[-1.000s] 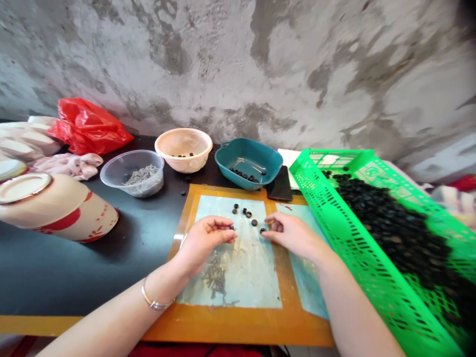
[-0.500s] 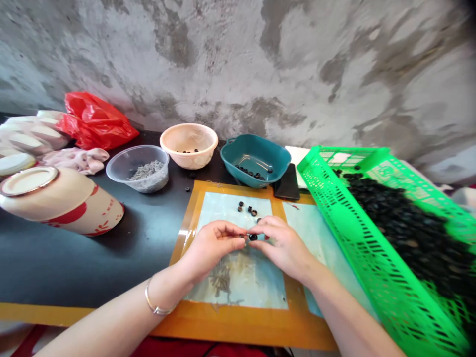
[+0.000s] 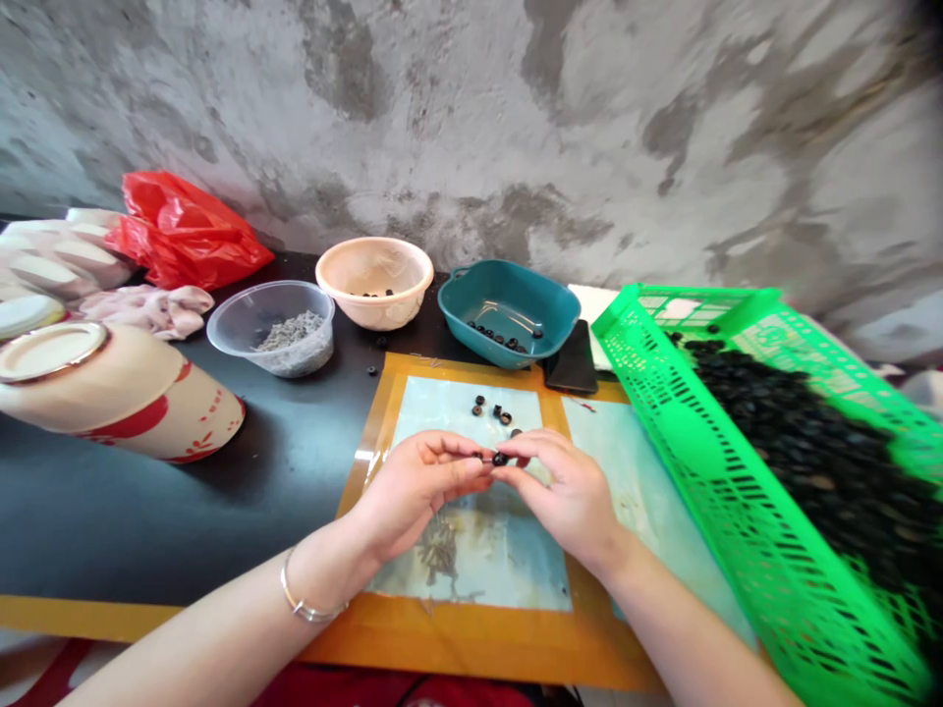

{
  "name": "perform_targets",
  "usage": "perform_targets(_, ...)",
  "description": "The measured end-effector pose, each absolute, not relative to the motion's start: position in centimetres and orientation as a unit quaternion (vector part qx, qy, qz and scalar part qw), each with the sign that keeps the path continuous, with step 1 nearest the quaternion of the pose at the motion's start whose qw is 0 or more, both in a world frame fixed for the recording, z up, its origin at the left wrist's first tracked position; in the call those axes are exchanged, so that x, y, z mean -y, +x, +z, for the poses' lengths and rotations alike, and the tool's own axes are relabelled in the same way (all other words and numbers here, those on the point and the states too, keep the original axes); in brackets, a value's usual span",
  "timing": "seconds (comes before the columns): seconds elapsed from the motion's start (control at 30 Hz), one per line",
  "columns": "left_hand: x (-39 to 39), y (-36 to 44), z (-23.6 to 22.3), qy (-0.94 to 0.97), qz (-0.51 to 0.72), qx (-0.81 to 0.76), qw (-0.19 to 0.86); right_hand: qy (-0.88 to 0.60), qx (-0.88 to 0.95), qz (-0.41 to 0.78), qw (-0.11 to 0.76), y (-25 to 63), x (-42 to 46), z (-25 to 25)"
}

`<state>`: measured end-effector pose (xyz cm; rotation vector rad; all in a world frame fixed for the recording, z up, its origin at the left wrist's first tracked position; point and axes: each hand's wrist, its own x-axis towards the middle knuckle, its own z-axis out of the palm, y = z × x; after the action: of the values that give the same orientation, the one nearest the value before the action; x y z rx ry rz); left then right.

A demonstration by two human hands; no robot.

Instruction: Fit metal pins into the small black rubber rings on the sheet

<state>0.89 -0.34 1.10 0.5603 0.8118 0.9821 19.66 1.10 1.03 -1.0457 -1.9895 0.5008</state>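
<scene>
My left hand (image 3: 416,486) and my right hand (image 3: 564,491) meet fingertip to fingertip above a pale blue mat (image 3: 471,550) edged in orange. Between them they pinch a small black ring (image 3: 500,459); the left fingers also pinch a thin dark pin against it. A few loose black rings (image 3: 492,410) lie on the mat just beyond the hands. A small heap of grey pins (image 3: 439,552) lies on the mat under my left wrist.
A green slotted crate (image 3: 707,471) heaped with black rings tilts at the right. Behind stand a teal dish (image 3: 508,312), a beige bowl (image 3: 374,282), a clear tub of grey pins (image 3: 272,329) and a black phone (image 3: 572,359). Overturned bowls (image 3: 110,393) and a red bag (image 3: 184,231) sit left.
My right hand picked up a black ring from the mat and moved left to meet my left hand; both hands now hold the ring together, slightly higher.
</scene>
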Motion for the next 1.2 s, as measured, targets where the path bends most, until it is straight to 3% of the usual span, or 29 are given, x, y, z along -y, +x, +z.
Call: perform_targets(1.2, 0.36, 0.76, 0.76, 0.363, 0.438, -0.446, 0.691, -0.320, 0.824, 0.220, 0.412, 19.50, -0.62, 1.25)
